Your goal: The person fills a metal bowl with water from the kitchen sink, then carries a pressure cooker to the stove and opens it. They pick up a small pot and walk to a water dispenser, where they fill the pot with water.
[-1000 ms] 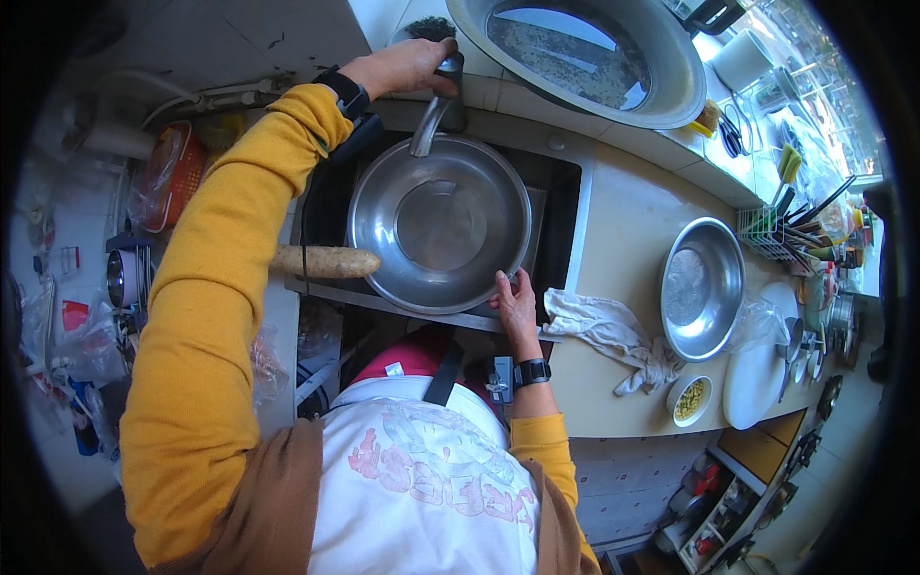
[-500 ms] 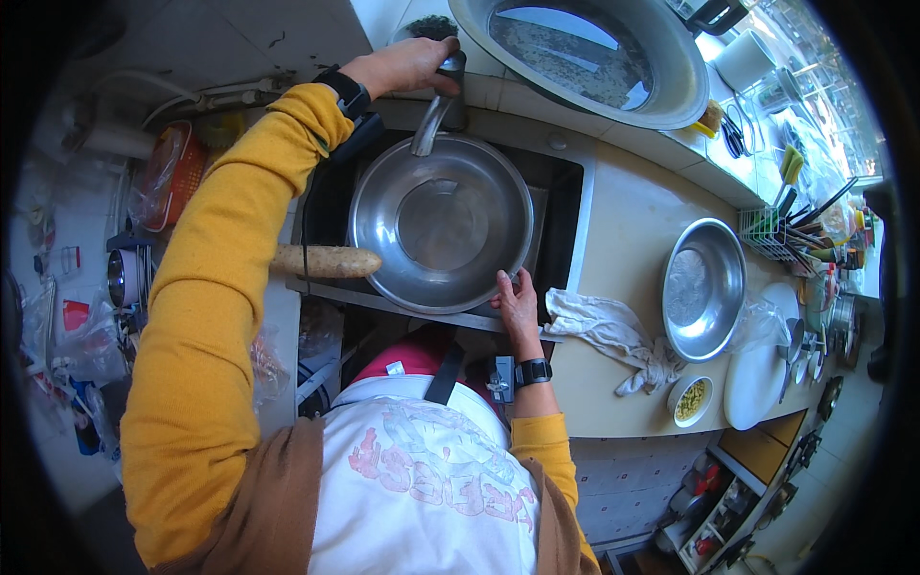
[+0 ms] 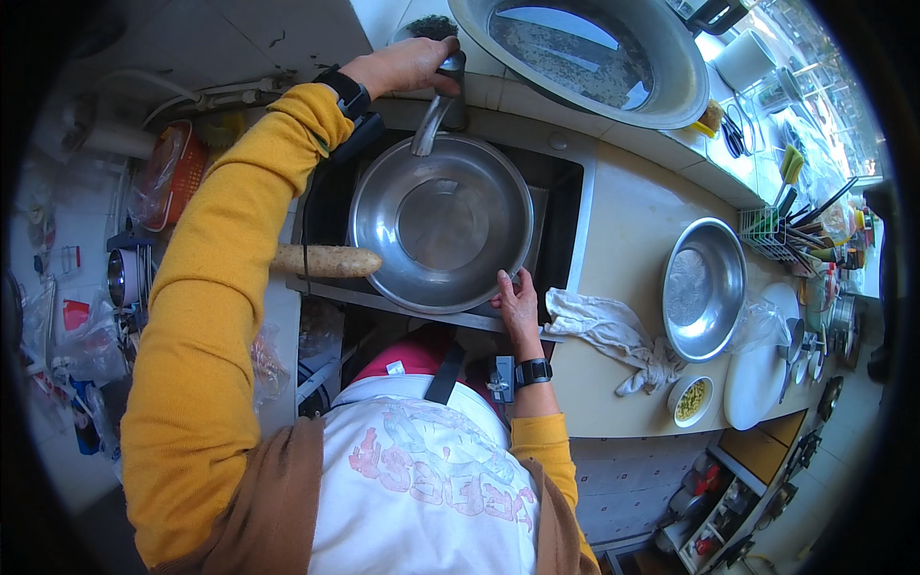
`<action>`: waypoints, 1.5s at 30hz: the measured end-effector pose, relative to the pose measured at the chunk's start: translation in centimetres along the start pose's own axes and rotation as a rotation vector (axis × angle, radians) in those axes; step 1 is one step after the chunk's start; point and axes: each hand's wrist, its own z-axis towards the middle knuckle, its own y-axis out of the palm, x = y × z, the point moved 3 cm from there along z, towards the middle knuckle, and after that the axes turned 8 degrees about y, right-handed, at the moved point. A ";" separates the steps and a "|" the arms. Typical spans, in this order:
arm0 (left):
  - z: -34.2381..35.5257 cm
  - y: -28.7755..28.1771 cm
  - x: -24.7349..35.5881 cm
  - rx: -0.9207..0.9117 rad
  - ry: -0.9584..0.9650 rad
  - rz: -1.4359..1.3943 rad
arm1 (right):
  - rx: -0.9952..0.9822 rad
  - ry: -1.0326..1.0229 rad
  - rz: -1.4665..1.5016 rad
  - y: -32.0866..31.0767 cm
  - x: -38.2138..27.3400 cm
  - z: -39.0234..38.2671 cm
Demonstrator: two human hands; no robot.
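Note:
A wide metal basin [image 3: 383, 182] sits in the dark sink [image 3: 556, 230], under the spout of the faucet [image 3: 428, 131]. A little water lies in its bottom. My left hand [image 3: 407, 69] reaches to the back and is closed on the faucet's handle, fingers wrapped over the top. At the basin's near right rim is my right hand [image 3: 518, 305], thumb and fingers pinching the edge. A long, pale brown root vegetable [image 3: 331, 261] lies to the basin's left, its left end hidden behind my yellow sleeve.
A large metal pot [image 3: 671, 105] with dark liquid stands on the ledge behind. On the right counter are a white cloth [image 3: 604, 326], a second metal basin [image 3: 682, 331], a small bowl of chopped yellow-green food [image 3: 690, 401] and a rack of utensils [image 3: 762, 235]. A red basket [image 3: 182, 182] is at left.

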 end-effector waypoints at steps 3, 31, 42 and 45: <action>0.0 0.0 0.0 0.004 -0.001 0.005 | -0.005 -0.001 0.009 0.0 0.0 0.1; -0.1 -0.4 0.5 -0.036 -0.022 0.020 | 0.030 -0.020 0.046 0.1 0.2 0.2; 0.1 -0.1 0.1 -0.044 -0.036 -0.020 | 0.036 -0.020 0.050 0.1 0.4 0.4; 0.0 -0.1 0.1 -0.038 -0.025 0.004 | 0.037 -0.018 0.044 0.1 0.5 0.5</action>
